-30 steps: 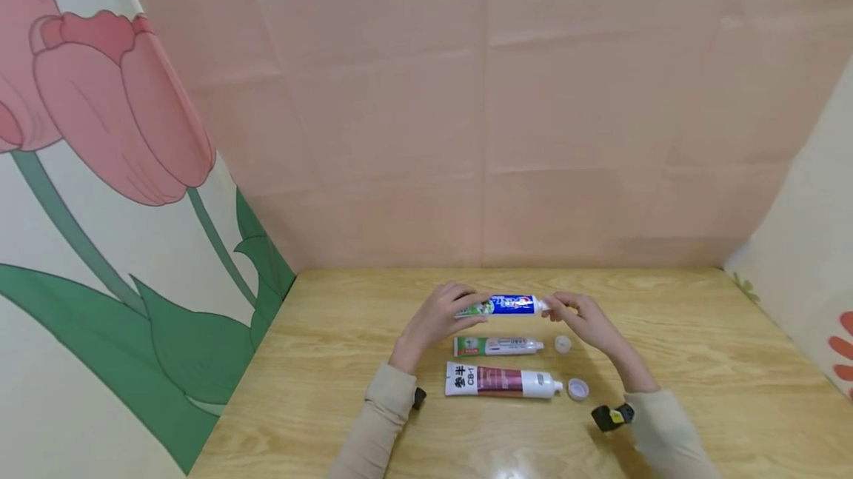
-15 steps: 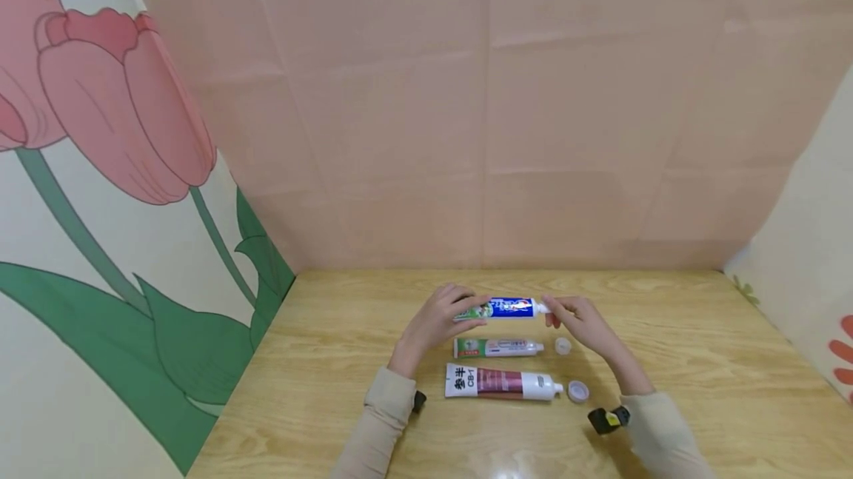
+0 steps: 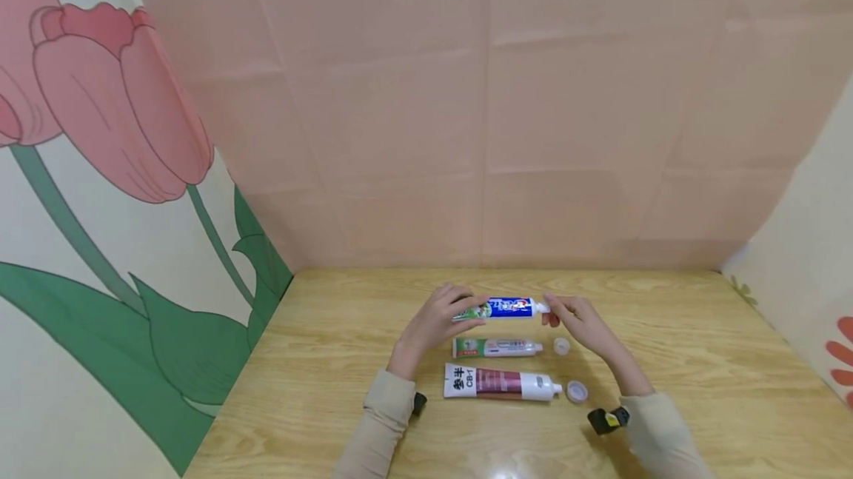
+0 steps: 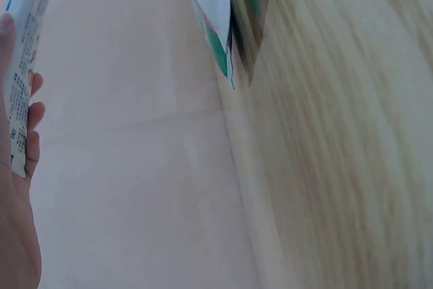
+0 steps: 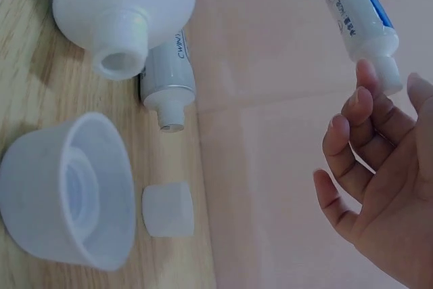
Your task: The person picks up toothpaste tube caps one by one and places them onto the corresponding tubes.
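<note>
My left hand (image 3: 436, 316) grips the flat tail half of a blue, white and green toothpaste tube (image 3: 512, 307), held level above the table. At its right end, the thumb and fingers of my right hand (image 3: 583, 322) pinch the small white cap (image 5: 388, 76). Nearer to me lie a green and white toothpaste tube (image 3: 513, 347) and a larger white and maroon tube (image 3: 500, 383), both with bare nozzles pointing right. A small white cap (image 3: 562, 346) sits right of the green tube. A wider white cap (image 3: 577, 392) lies beside the maroon tube's nozzle, its hollow side showing.
The wooden table (image 3: 320, 390) meets a pink cloth backdrop (image 3: 480, 168) behind the tubes. A panel with tulips (image 3: 120, 109) borders the left, and a pale flowered panel (image 3: 813, 264) the right. Black wrist mounts (image 3: 608, 420) hang under the sleeves.
The blue tube has come down slightly. My right fingers have shifted a little around its cap, while the left grip and the tubes and caps on the table stay put.
</note>
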{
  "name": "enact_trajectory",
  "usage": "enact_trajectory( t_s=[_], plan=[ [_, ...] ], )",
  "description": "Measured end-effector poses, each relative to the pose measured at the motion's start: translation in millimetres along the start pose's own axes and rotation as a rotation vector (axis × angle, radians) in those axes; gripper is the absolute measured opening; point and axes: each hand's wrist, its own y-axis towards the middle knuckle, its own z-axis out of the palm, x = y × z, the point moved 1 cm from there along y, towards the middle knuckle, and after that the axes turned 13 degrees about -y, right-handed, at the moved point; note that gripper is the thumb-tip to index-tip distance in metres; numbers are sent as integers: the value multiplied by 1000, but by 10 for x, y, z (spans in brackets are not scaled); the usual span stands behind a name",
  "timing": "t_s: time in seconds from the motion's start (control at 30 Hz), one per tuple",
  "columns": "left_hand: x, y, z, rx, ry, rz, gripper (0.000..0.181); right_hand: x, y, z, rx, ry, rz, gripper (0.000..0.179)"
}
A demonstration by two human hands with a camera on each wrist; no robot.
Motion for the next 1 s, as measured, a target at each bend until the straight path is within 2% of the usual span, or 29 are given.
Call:
enact_trajectory(
  t_s=[0.1, 0.27, 0.4, 0.5, 0.67, 0.8, 0.9, 1.0],
  plan=[
    [-4, 6, -10, -3, -4, -5, 47, -20, -2, -25, 45, 25, -40, 43],
    [-4, 7, -41, -25, -4, -12, 49, -56, -7, -57, 153, 54, -184, 25],
    [7, 7, -43, -32, 8, 1, 46, -69, 0, -73, 176, 41, -231, 17],
    [12, 14, -35, -36, 15, 17, 44, -72, 4, -76, 163, 26, -233, 16],
    [10, 19, -38, -44, 18, 20, 43, -114, 8, -62, 88, 17, -175, 12],
    [9, 21, -34, -43, 20, 12, 43, -157, 34, -52, 38, 122, -122, 31],
    [8, 26, -29, -43, 22, 9, 43, -169, 55, -58, 29, 216, -108, 30],
    [7, 34, -30, -44, 28, 5, 43, -168, 66, -71, 32, 241, -104, 24]
  ],
)
